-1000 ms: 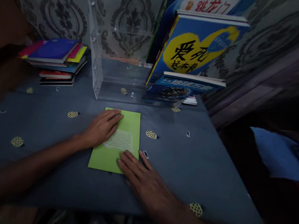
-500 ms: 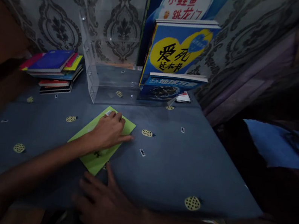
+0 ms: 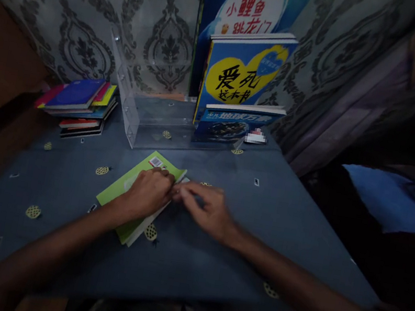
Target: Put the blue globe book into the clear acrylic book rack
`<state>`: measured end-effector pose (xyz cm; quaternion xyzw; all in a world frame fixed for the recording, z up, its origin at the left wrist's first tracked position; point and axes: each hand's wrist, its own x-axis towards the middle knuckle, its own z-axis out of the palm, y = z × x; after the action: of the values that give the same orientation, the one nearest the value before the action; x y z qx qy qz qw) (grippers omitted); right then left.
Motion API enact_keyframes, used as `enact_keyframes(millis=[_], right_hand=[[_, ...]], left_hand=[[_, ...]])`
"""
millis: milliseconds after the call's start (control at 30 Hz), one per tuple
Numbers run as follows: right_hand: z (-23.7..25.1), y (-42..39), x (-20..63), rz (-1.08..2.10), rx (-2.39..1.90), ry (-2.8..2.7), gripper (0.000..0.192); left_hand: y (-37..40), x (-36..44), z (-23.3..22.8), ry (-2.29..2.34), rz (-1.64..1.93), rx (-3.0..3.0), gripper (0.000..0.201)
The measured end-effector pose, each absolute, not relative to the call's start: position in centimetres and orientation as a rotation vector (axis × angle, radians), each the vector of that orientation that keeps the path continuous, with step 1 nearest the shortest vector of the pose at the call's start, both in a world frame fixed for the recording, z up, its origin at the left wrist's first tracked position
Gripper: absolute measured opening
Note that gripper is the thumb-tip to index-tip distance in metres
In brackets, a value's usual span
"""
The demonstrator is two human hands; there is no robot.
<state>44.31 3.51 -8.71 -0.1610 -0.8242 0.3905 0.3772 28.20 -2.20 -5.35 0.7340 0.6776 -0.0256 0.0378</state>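
Two hands: the left hand (image 3: 148, 196) lies palm-down on the green book (image 3: 122, 189), its fingers curled onto the right edge; the right hand (image 3: 208, 210) reaches in from the side, fingers together and pinching at that same edge, though blur hides whether they hold a page or the cover.
Risk, surface: the book lies askew on the blue surface (image 3: 260, 222), near the front; a sideways pull could slide it toward the edge.
Risk, cover: a thin cover lifted by one corner could crease or bend.
Risk, rack: the clear acrylic rack (image 3: 146, 113) stands just behind, so a wide swing could knock it.
Book: slim, bright green, barcode sticker at its far corner, white page edges showing along the near side.
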Motion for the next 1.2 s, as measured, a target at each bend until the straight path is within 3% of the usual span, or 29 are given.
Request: enact_keyframes(millis=[167, 400, 500, 633, 833, 1033, 1200], right_hand=[[-10.7, 7.4, 44.6, 1.195, -0.739, -1.644, 0.035], [-11.8, 7.3, 44.9, 1.111, -0.699, -1.764, 0.033], [-11.6, 6.7, 45.0, 1.035, -0.648, -1.858, 0.032], [-11.4, 6.4, 45.2, 0.926, -0.593, -2.044, 0.033], [-11.9, 6.5, 45.0, 0.674, -0.454, -2.361, 0.032], [-12.8, 6.9, 44.7, 0.617, -0.424, -2.391, 0.03], [-13.2, 8.8, 42.9, 0.534, -0.405, -2.454, 0.029]], left_hand=[[-1.9, 26.4, -5.1, 2.051, 0.19, 2.144, 0.029], [-1.9, 25.3, -6.2, 1.957, 0.433, 2.084, 0.035], [-2.2, 25.9, -7.0, 1.974, 0.488, 2.121, 0.028], [-2.7, 26.8, -8.2, 2.021, 0.402, 2.306, 0.019], [-3.1, 24.4, -8.0, 1.965, 0.296, 2.431, 0.023], [-5.4, 20.3, -8.0, 2.126, 0.21, 2.289, 0.036], [-6.6, 20.8, -8.5, 2.236, 0.134, 2.369, 0.034]])
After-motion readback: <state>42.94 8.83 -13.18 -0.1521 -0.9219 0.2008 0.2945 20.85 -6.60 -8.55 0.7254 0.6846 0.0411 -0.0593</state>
